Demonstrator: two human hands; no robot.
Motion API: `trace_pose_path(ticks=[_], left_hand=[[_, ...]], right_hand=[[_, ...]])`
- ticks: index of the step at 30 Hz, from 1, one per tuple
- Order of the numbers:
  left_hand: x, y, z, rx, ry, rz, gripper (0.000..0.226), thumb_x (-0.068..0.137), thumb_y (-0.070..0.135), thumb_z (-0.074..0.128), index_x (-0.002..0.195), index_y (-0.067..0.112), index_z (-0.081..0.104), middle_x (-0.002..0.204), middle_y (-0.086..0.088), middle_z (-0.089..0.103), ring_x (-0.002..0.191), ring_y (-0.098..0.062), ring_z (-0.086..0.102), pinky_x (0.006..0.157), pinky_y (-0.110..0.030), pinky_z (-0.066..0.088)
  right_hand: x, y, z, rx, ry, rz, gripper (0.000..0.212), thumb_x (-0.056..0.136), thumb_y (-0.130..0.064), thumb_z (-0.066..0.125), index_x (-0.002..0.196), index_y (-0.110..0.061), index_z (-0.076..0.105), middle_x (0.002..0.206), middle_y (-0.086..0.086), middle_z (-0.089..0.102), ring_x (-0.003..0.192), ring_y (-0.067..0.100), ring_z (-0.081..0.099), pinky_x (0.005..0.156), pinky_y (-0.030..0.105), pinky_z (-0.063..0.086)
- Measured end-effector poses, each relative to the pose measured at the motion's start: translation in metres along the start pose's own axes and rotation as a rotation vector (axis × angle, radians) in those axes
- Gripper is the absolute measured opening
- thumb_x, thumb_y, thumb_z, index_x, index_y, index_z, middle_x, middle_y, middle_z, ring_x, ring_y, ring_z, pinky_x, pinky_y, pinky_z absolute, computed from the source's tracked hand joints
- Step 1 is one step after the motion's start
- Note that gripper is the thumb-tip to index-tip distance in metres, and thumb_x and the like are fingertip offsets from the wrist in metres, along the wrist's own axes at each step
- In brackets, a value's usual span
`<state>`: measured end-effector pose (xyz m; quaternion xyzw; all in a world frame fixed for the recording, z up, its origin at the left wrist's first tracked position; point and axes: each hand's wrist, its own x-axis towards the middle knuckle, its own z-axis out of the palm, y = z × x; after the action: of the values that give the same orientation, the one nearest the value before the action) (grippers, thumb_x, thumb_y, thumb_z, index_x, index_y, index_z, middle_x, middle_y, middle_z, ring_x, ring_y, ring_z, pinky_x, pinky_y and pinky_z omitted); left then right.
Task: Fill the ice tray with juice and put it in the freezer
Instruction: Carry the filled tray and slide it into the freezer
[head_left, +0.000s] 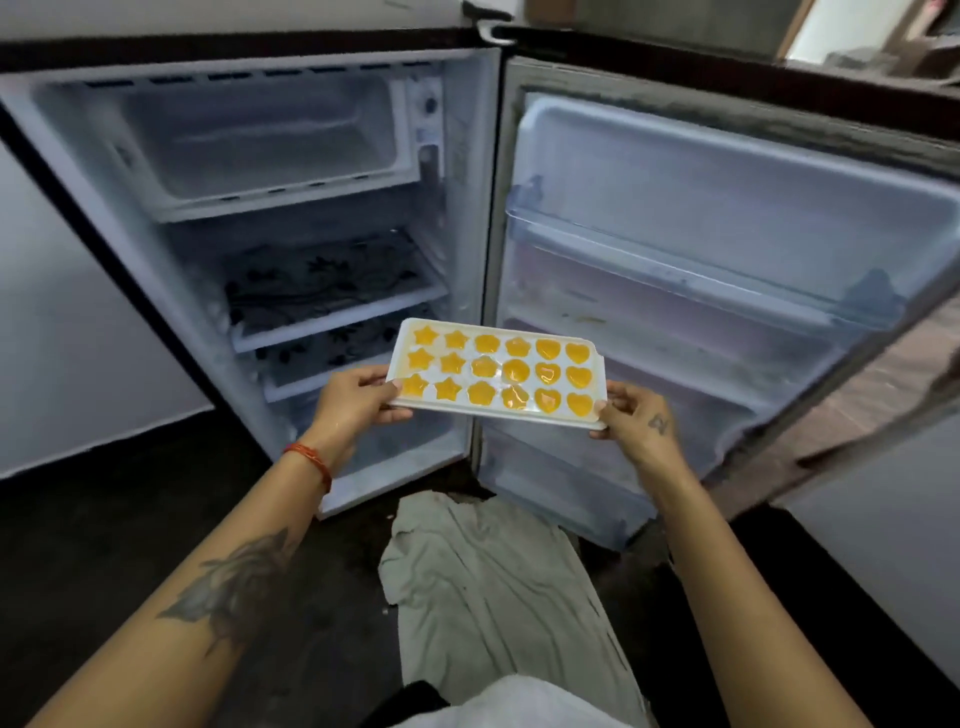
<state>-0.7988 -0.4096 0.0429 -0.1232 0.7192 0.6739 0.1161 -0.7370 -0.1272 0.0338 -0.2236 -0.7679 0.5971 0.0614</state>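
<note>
Both the left hand (363, 397) and right hand (631, 415) pinched the brim-full ice tray (496, 375); any tilt toward the freezer compartment (270, 140) risked spilling juice.

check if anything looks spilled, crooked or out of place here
No spill shows: the tray, held at its ends by the left hand and right hand, is filled with juice and its rim looks clean. It tilts slightly. Oddities: a crumpled cloth on the floor by the fridge, and yellowish stains on the door.
</note>
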Motion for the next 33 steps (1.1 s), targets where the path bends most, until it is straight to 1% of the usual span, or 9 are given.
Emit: trace_pose_path(ticks=[3, 10, 14, 18, 21, 25, 28, 31, 33], left_hand=[[0.004, 0.008, -0.017, -0.065, 0.095, 0.002, 0.030, 0.089, -0.002, 0.058, 0.118, -0.007, 0.057, 0.088, -0.005, 0.064, 0.075, -0.018, 0.064, 0.053, -0.017, 0.056], [0.023, 0.025, -0.062, -0.219, 0.259, 0.013, 0.019, 0.087, -0.002, 0.060, 0.105, 0.005, 0.058, 0.084, -0.005, 0.064, 0.074, -0.019, 0.065, 0.050, -0.017, 0.055], [0.047, 0.039, -0.096, -0.278, 0.318, 0.027, 0.020, 0.085, -0.001, 0.064, 0.105, 0.002, 0.060, 0.088, -0.009, 0.066, 0.073, -0.022, 0.067, 0.051, -0.017, 0.055], [0.075, 0.054, -0.129, -0.339, 0.363, 0.058, 0.032, 0.081, 0.001, 0.068, 0.112, -0.004, 0.059, 0.100, -0.015, 0.067, 0.080, -0.023, 0.069, 0.055, -0.019, 0.057], [0.100, 0.067, -0.150, -0.391, 0.397, 0.096, 0.029, 0.079, 0.001, 0.070, 0.107, -0.003, 0.062, 0.098, -0.015, 0.068, 0.072, -0.020, 0.072, 0.055, -0.019, 0.056], [0.137, 0.085, -0.170, -0.453, 0.440, 0.157, 0.019, 0.079, 0.000, 0.069, 0.098, 0.000, 0.063, 0.088, -0.011, 0.069, 0.064, -0.012, 0.071, 0.054, -0.018, 0.055], [0.165, 0.094, -0.182, -0.499, 0.452, 0.192, 0.022, 0.082, -0.002, 0.066, 0.104, -0.003, 0.061, 0.088, -0.009, 0.068, 0.063, -0.010, 0.071, 0.055, -0.018, 0.055], [0.191, 0.100, -0.189, -0.552, 0.462, 0.219, 0.025, 0.086, -0.004, 0.060, 0.111, -0.007, 0.058, 0.090, -0.009, 0.066, 0.070, -0.012, 0.069, 0.057, -0.018, 0.056], [0.208, 0.102, -0.191, -0.595, 0.467, 0.234, 0.027, 0.088, -0.005, 0.057, 0.115, -0.008, 0.056, 0.092, -0.009, 0.065, 0.076, -0.014, 0.067, 0.059, -0.018, 0.056]], right_hand=[[0.022, -0.017, 0.021, 0.016, -0.093, -0.035, 0.027, 0.090, 0.003, 0.053, 0.117, 0.005, 0.056, 0.093, 0.013, 0.063, 0.072, 0.018, 0.061, 0.050, 0.014, 0.053], [0.068, -0.052, 0.080, 0.032, -0.243, -0.074, 0.028, 0.090, -0.001, 0.055, 0.118, 0.004, 0.056, 0.096, 0.015, 0.065, 0.082, 0.023, 0.063, 0.057, 0.020, 0.056], [0.096, -0.077, 0.121, 0.047, -0.316, -0.117, 0.029, 0.090, 0.001, 0.055, 0.118, 0.006, 0.056, 0.096, 0.016, 0.065, 0.078, 0.024, 0.062, 0.054, 0.017, 0.055], [0.126, -0.109, 0.162, 0.090, -0.374, -0.143, 0.028, 0.089, 0.003, 0.055, 0.117, 0.009, 0.055, 0.078, 0.005, 0.063, 0.067, 0.014, 0.059, 0.048, 0.014, 0.053], [0.151, -0.132, 0.192, 0.093, -0.411, -0.179, 0.029, 0.089, 0.001, 0.055, 0.117, 0.009, 0.055, 0.077, 0.002, 0.063, 0.066, 0.013, 0.060, 0.050, 0.014, 0.053], [0.186, -0.160, 0.234, 0.111, -0.422, -0.204, 0.029, 0.089, -0.001, 0.056, 0.116, 0.008, 0.056, 0.078, 0.002, 0.063, 0.067, 0.012, 0.060, 0.049, 0.013, 0.052], [0.210, -0.180, 0.262, 0.120, -0.399, -0.228, 0.026, 0.089, 0.001, 0.056, 0.114, 0.010, 0.057, 0.076, 0.003, 0.062, 0.062, 0.011, 0.060, 0.047, 0.012, 0.051], [0.233, -0.197, 0.286, 0.127, -0.373, -0.273, 0.023, 0.088, 0.003, 0.056, 0.110, 0.008, 0.059, 0.073, 0.003, 0.061, 0.047, 0.004, 0.060, 0.045, 0.012, 0.050], [0.247, -0.207, 0.299, 0.127, -0.355, -0.284, 0.020, 0.088, 0.002, 0.057, 0.107, 0.003, 0.060, 0.077, 0.006, 0.061, 0.042, 0.001, 0.058, 0.044, 0.011, 0.049]])
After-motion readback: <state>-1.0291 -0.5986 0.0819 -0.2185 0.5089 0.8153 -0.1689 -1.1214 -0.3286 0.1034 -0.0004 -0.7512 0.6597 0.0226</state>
